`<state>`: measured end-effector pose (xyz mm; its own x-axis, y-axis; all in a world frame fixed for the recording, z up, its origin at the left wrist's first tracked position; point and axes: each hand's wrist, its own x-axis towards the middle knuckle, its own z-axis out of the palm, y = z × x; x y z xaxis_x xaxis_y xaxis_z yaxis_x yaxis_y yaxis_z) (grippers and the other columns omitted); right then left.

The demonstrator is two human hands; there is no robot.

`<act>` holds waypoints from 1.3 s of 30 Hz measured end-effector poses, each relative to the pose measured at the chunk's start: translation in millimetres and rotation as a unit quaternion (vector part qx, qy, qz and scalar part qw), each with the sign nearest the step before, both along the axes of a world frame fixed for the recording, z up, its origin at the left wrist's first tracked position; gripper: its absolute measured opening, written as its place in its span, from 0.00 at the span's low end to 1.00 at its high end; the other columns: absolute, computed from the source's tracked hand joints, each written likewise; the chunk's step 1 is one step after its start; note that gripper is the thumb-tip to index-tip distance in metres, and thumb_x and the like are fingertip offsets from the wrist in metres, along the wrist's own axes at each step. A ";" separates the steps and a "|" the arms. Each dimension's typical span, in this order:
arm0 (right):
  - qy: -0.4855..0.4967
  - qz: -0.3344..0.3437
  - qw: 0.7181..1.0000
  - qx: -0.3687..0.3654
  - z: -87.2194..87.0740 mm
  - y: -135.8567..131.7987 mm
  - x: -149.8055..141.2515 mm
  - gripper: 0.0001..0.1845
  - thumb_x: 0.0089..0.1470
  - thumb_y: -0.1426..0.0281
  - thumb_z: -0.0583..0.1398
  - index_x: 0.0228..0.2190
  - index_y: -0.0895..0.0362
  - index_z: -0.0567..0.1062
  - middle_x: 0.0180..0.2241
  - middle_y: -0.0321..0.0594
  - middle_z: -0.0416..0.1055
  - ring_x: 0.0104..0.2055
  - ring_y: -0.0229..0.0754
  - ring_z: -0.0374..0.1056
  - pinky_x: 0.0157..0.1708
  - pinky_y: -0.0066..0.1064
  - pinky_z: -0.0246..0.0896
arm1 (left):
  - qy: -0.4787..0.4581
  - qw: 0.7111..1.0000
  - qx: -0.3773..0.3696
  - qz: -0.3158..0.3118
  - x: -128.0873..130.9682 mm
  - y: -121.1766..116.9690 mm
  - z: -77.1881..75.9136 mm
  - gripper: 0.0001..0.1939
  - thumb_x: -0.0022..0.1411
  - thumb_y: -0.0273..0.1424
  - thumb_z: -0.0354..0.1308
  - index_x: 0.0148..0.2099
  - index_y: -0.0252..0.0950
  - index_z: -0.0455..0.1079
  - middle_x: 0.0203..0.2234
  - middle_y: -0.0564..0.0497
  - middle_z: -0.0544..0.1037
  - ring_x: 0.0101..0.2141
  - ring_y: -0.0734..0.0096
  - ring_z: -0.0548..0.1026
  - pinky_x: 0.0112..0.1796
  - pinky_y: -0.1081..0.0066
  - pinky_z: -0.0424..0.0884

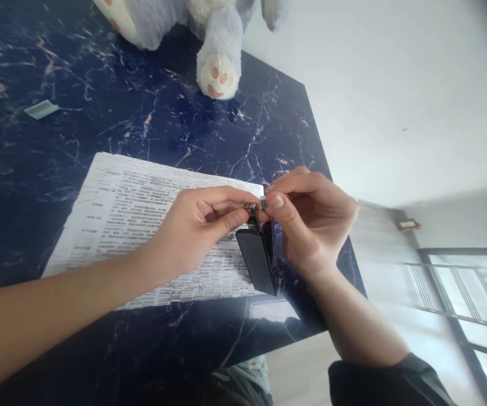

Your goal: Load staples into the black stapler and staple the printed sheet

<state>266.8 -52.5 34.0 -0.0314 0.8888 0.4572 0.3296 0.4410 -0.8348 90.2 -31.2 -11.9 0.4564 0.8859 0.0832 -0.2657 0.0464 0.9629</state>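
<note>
Black hinged device (255, 260) seen over right edge of printed paper (142, 208) on dark marbled counter (163, 124); contact with paper cannot be told. Its metal upper end pinched by fingers of left hand (203, 225), nearly closed. Small grey piece (262, 201) held between thumb and fingers of right hand (311, 220), gap narrow. Pale green strip (41, 109) placed well apart, far left. Plush toy (218, 62) seated beyond paper.

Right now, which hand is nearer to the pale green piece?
Left: in the picture, the left hand is below and right of the green piece; the right hand is farther right.
</note>
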 end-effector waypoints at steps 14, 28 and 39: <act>-0.027 -0.027 0.998 -0.041 -9.6 10.1 3.0 0.11 0.65 0.59 0.65 0.36 0.53 0.76 0.32 0.36 0.73 0.33 0.39 0.71 0.33 0.34 0.71 | -0.025 0.999 -0.008 0.030 3.6 3.7 -10.1 0.11 0.67 0.34 0.67 0.50 0.39 0.81 0.39 0.47 0.85 0.42 0.63 0.82 0.45 0.63 0.79; -0.057 0.019 0.991 -0.117 -29.6 26.2 8.1 0.22 0.68 0.47 0.58 0.34 0.52 0.70 0.27 0.33 0.69 0.29 0.39 0.66 0.30 0.33 0.69 | -0.014 0.997 -0.027 0.070 0.5 4.4 -8.5 0.16 0.62 0.39 0.73 0.50 0.40 0.82 0.40 0.46 0.86 0.45 0.58 0.84 0.48 0.58 0.82; -0.061 0.016 0.993 -0.099 -14.2 33.3 26.8 0.23 0.68 0.45 0.57 0.32 0.51 0.69 0.23 0.32 0.66 0.24 0.38 0.61 0.27 0.33 0.63 | -0.064 0.996 -0.043 0.049 3.4 0.8 -2.8 0.11 0.71 0.37 0.63 0.51 0.39 0.80 0.48 0.43 0.85 0.50 0.58 0.83 0.56 0.55 0.79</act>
<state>293.6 -19.2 19.9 -0.1050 0.9586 0.2647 0.4225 0.2840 -0.8607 93.6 -30.4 -14.8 0.3585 0.9317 0.0579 -0.3938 0.0946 0.9143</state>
